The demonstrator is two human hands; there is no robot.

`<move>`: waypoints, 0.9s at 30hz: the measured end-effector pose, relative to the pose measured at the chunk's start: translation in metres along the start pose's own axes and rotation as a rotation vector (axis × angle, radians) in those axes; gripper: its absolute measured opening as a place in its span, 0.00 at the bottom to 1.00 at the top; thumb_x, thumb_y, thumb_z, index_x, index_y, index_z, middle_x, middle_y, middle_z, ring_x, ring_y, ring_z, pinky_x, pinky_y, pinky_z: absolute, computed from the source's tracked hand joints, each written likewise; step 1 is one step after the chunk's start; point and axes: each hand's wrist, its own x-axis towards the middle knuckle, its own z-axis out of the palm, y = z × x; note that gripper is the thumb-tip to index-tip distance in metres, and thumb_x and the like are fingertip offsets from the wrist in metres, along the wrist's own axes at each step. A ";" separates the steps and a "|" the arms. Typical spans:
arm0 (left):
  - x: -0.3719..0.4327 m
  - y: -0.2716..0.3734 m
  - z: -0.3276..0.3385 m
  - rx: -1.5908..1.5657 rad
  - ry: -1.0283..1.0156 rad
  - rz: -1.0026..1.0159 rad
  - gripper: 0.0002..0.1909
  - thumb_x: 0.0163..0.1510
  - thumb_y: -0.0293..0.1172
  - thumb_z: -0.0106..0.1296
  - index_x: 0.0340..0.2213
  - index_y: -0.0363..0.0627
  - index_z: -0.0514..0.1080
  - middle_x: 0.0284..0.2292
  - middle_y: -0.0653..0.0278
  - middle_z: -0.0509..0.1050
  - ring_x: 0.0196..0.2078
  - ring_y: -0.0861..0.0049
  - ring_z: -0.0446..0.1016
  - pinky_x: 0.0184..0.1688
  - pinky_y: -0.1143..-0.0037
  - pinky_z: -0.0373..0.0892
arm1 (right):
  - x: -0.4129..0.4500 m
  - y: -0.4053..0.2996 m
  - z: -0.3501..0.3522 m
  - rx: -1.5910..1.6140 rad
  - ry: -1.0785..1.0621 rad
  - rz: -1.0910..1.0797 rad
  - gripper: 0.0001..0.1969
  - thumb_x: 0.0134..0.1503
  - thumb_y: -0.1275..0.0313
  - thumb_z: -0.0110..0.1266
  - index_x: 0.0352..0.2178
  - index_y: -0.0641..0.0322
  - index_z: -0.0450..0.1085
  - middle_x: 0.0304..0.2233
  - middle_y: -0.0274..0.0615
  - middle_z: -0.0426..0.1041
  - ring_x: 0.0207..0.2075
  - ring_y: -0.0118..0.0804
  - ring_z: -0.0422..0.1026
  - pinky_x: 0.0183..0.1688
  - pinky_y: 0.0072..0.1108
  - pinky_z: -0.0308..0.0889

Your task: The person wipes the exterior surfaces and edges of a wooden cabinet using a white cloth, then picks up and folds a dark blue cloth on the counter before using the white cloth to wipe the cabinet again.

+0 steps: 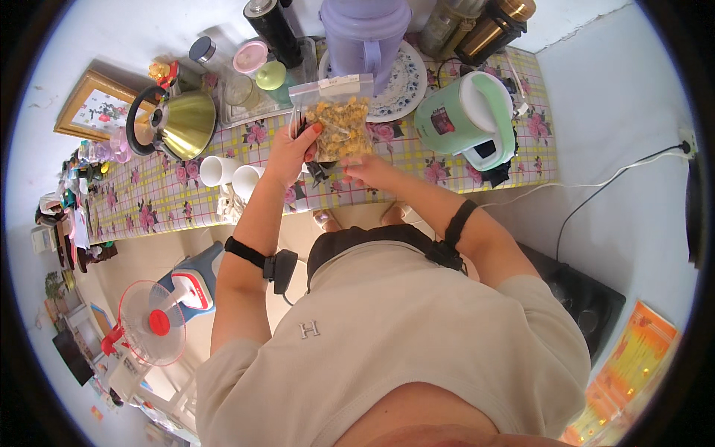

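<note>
A clear zip bag [338, 134] of dried yellow flowers, with a printed label on its top edge, is held up over the table. My left hand [290, 153] grips its left side, thumb across the front. My right hand [371, 172] is at the lower right corner of the bag, fingers curled; whether they pinch it is unclear. Just below the bag lies a crumpled dark wrapper [319, 174], partly hidden. Two white cups [219, 170] lie on their sides near my left wrist.
A green electric kettle [455, 120] stands on the right, a gold whistling kettle [187, 124] on the left. Behind the bag, a lilac jug [357, 39] rests on a patterned plate [410, 84]. A metal tray [229, 114] holds jars. An electric fan [159, 322] stands lower left.
</note>
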 end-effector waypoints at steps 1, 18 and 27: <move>0.003 -0.002 0.000 -0.002 0.002 -0.005 0.08 0.56 0.33 0.50 0.29 0.42 0.65 0.15 0.72 0.60 0.15 0.86 0.56 0.19 0.82 0.52 | 0.004 0.002 -0.001 0.174 -0.034 0.021 0.22 0.54 0.68 0.50 0.50 0.65 0.63 0.43 0.43 0.71 0.36 0.30 0.73 0.34 0.20 0.69; 0.022 -0.016 -0.005 0.480 -0.128 -0.145 0.13 0.49 0.35 0.58 0.34 0.39 0.72 0.20 0.71 0.68 0.20 0.85 0.63 0.22 0.81 0.61 | 0.016 0.046 -0.020 0.276 0.159 -0.216 0.30 0.48 0.68 0.60 0.51 0.65 0.59 0.45 0.45 0.68 0.43 0.32 0.69 0.44 0.22 0.65; 0.046 -0.039 -0.037 1.094 0.137 0.181 0.41 0.41 0.32 0.62 0.55 0.41 0.55 0.43 0.49 0.71 0.43 0.54 0.71 0.43 0.69 0.67 | -0.035 0.125 -0.088 -0.069 0.263 0.025 0.33 0.46 0.53 0.59 0.47 0.67 0.64 0.38 0.44 0.73 0.40 0.34 0.71 0.43 0.24 0.65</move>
